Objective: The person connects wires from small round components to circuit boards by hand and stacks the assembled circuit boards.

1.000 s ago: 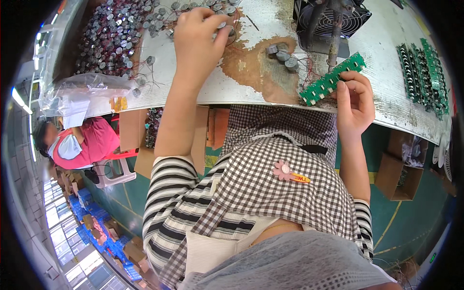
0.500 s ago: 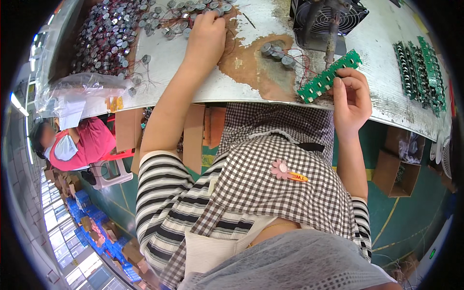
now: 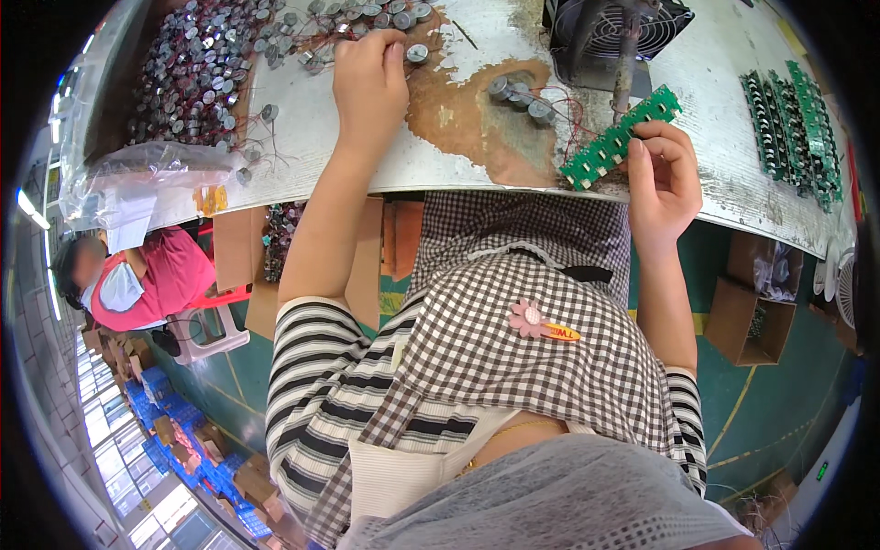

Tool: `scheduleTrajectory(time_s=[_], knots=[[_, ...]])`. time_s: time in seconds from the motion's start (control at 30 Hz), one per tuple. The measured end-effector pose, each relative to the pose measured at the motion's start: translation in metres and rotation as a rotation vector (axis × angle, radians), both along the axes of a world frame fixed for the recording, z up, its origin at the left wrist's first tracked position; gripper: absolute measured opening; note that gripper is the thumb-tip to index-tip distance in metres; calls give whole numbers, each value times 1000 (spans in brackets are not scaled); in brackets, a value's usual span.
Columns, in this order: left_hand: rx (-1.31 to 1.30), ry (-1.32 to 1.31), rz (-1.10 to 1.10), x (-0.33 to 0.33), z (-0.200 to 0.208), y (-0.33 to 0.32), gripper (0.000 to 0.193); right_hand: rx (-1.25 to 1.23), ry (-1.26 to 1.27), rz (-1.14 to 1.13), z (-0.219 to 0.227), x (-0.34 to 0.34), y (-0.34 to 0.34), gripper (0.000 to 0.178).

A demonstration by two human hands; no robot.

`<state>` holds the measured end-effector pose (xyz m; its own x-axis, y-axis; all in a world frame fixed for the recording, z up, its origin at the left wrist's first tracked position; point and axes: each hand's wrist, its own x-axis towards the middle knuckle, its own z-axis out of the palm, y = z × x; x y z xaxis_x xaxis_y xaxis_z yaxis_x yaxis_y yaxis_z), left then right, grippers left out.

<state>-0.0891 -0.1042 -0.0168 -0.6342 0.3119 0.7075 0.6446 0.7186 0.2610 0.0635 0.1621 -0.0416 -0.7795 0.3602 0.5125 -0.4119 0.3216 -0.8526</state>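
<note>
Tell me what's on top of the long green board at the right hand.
Small pale parts sit along the visible face of the green board. The right hand covers a bit of its edge, so anything there is hidden. Its underside cannot be seen.

Left hand [image 3: 371,87] is reaching way out front, back of it facing up, thumb and index tips close together, can't tell if they touch. Right hand [image 3: 667,188] sits closer in, turned palm-up-ish, thumb straight, index crooked into a pinch, other fingers loosely curled. Left forearm [image 3: 328,220] and right forearm [image 3: 665,302] are bare.
</note>
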Motion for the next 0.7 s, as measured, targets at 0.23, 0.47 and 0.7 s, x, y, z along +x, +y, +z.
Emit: scheduleTrajectory(time_s=[0.23, 0.47, 0.7], knots=[[-395, 138, -128, 10, -15, -17, 16, -31, -1, 5, 0, 0, 0, 7], [-284, -34, -172, 26, -12, -34, 21, -2, 19, 9, -2, 0, 1, 8], [-327, -108, -57, 27, -11, -40, 20, -20, 23, 15, -3, 0, 1, 8]])
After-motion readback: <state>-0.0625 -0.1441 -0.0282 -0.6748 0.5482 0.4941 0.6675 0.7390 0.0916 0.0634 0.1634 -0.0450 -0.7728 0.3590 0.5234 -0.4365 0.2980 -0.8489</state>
